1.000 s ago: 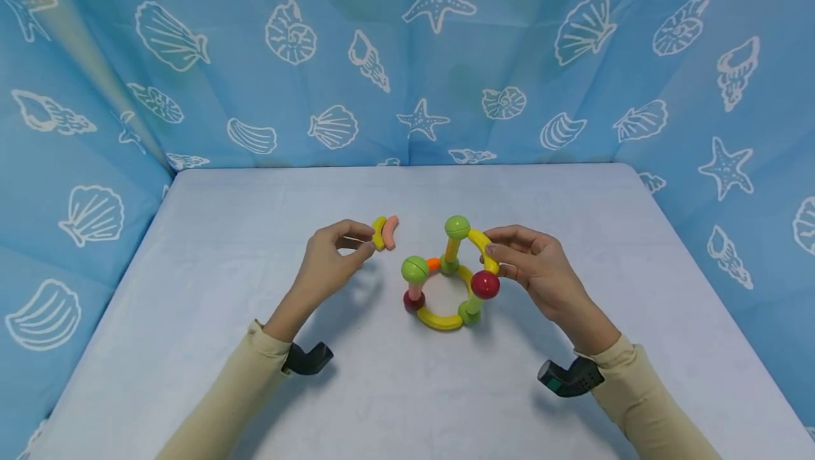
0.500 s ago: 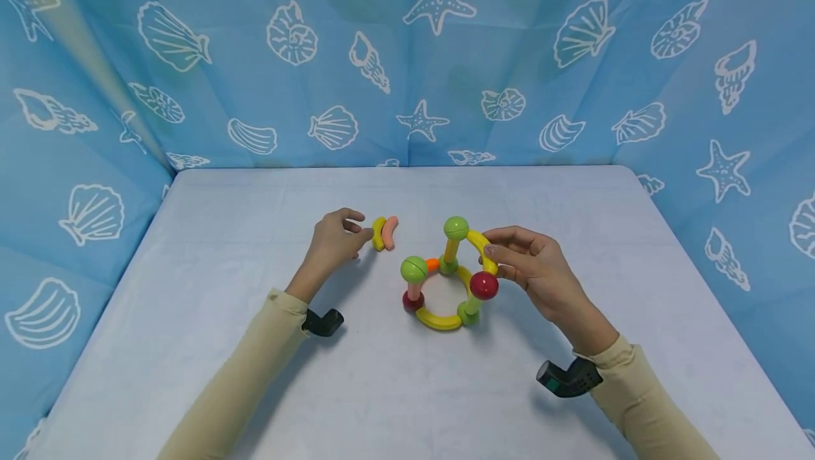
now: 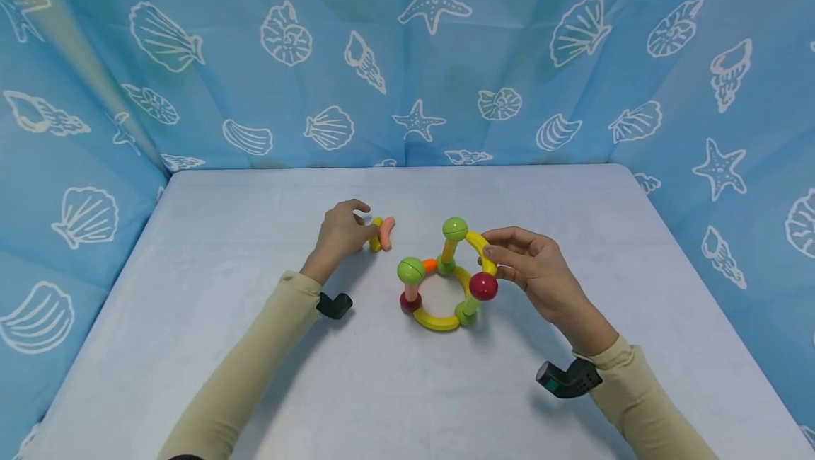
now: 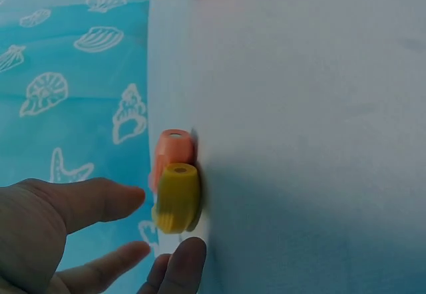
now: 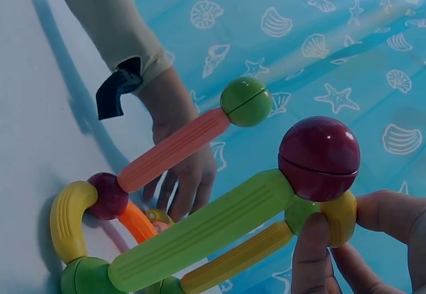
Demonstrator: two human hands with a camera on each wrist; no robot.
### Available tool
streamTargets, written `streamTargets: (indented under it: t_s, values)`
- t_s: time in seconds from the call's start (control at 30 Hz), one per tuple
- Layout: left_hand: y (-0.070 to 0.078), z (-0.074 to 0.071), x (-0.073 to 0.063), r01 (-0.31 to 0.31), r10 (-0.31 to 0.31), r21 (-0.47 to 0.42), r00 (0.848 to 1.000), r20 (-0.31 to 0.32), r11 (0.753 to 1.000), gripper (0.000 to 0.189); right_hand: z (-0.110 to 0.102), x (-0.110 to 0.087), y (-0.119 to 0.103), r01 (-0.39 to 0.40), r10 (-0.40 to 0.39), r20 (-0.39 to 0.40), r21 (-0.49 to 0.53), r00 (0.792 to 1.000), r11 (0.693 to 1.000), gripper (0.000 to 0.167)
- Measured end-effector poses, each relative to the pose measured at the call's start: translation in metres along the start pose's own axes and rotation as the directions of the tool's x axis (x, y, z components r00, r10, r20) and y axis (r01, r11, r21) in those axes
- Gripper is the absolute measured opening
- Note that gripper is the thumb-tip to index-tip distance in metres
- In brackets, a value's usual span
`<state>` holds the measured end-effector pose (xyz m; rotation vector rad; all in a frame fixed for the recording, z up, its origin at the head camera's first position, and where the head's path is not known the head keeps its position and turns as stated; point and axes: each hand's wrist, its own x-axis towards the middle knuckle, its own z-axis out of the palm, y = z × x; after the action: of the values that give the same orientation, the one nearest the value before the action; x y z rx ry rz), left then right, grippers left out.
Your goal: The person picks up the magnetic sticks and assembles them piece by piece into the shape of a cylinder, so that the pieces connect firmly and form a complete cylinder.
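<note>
My right hand (image 3: pixel 535 262) pinches a yellow curved rod (image 3: pixel 479 243) between thumb and fingers. That rod bridges a green ball (image 3: pixel 455 228) and a dark red ball (image 3: pixel 483 286) at the top of a ball-and-rod construction toy. Pink (image 5: pixel 173 149), light green (image 5: pixel 200 231) and yellow (image 5: pixel 236 257) straight rods rise from its base ring. A third top ball, green (image 3: pixel 410 270), caps the pink rod. My left hand (image 3: pixel 344 228) is at a loose yellow curved rod (image 4: pixel 178 199), thumb and fingers spread around it with a gap. A loose pink curved rod (image 3: pixel 387 232) lies right beside the yellow one.
Both forearms cross a table under a white cloth (image 3: pixel 395 389). A blue curtain (image 3: pixel 382 42) with shell and starfish prints stands behind the table and along both sides. Dark wrist cameras (image 3: pixel 569 378) hang below the sleeves.
My left hand has moved forward and slightly right, its thumb and fingers now farther around the loose yellow rod. My right hand and the toy have stayed nearly still.
</note>
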<state>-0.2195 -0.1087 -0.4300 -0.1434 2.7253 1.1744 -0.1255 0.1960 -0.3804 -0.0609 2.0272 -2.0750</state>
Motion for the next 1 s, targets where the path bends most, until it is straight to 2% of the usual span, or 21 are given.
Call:
streamTargets:
  t_s: [0.17,0.47,0.77,1.0]
  values:
    - [0.002,0.002,0.002,-0.009,0.009,0.036,1.000,0.003,0.999,0.043,0.001,0.000,-0.001,0.005,-0.005,0.002,-0.004,1.000,1.000,0.033]
    - [0.006,0.003,0.001,-0.019,0.015,0.150,0.999,0.032,0.988,0.049,0.001,0.000,-0.001,0.000,0.000,0.006,-0.004,1.000,1.000,0.033]
    - [-0.001,0.002,0.002,-0.036,0.032,0.098,0.999,0.041,0.995,0.040,0.001,-0.001,-0.001,0.002,-0.002,0.007,-0.006,1.000,1.000,0.033]
    - [-0.006,-0.007,-0.001,-0.038,0.036,0.047,0.998,0.041,0.998,0.037,0.002,0.000,-0.002,0.008,-0.007,0.017,-0.017,1.000,1.000,0.033]
